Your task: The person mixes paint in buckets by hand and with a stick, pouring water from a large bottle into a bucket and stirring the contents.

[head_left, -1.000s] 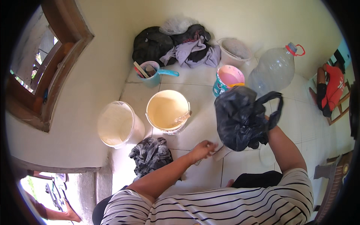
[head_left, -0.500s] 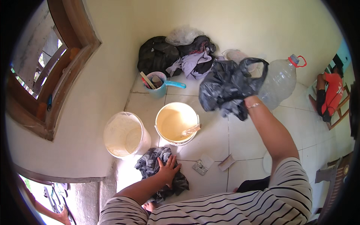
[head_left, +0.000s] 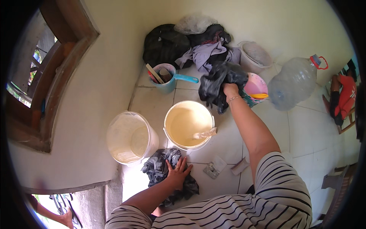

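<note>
Clutching the black plastic bag (head_left: 225, 70), the right hand (head_left: 231, 91) works at full reach, fingers closed around a bunch of its film, and most of the bag bulges out beyond and to the left of that grip! Nearer the body, the left hand (head_left: 177, 176) lies fanned wide, palm down on the crumpled dark plastic (head_left: 155, 168), pinching nothing.

Now for technique: handling this well, I'd say, means keeping the right fist tight on the gathered film, since thin plastic slips and stretches. Loose folds want keeping high, because the pink tub (head_left: 256, 82) sits just right of that grip and the cream bucket (head_left: 183, 118) stands open below it to the left. A light, flat left palm should be enough to steady the lower bundle without dragging it into the white bucket (head_left: 127, 143) just beyond.

And the lie of it? The bag is limp, its longer spread seeming to run crosswise, from left of the right grip to just beyond it, with a loose flap drooping toward the body; motion blurs the edges, so which end is its mouth I can't tell. The crumpled plastic slants from beyond the left fingers back toward the body, rightward under the wrist.
</note>
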A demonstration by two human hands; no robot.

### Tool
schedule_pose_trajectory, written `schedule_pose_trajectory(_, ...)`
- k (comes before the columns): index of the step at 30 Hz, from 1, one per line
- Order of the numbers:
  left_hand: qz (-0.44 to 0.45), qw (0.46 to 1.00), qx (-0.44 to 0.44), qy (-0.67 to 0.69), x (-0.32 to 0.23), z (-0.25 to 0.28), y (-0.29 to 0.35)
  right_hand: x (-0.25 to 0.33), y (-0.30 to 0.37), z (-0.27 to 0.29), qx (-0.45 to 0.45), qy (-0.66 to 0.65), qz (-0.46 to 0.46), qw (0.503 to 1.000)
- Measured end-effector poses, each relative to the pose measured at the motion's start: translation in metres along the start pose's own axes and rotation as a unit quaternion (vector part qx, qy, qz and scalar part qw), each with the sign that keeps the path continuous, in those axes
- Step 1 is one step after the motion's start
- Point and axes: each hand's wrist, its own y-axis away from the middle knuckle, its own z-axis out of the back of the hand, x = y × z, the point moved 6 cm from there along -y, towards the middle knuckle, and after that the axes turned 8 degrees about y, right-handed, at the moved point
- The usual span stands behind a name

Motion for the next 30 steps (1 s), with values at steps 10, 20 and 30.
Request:
schedule_pose_trajectory(10, -0.012, 0.999, 0.025, 0.02, -0.005, 0.009, -0.021, -0.014, -0.091, -0.018, 0.11, 0.338, 0.108, 0.928)
schedule_pose_trajectory(20, 0.022, 1.0, 0.018, 0.005, 0.003, 0.0, -0.014, 0.099, 0.096, 0.075, 0.08, 0.042, 0.295, 0.951)
schedule_pose_trajectory(30, 0.016, 1.0, -0.015, -0.021, 0.001, -0.008, -0.01, -0.11, 0.255, 0.154, 0.395, 0.686, 0.286, 0.539)
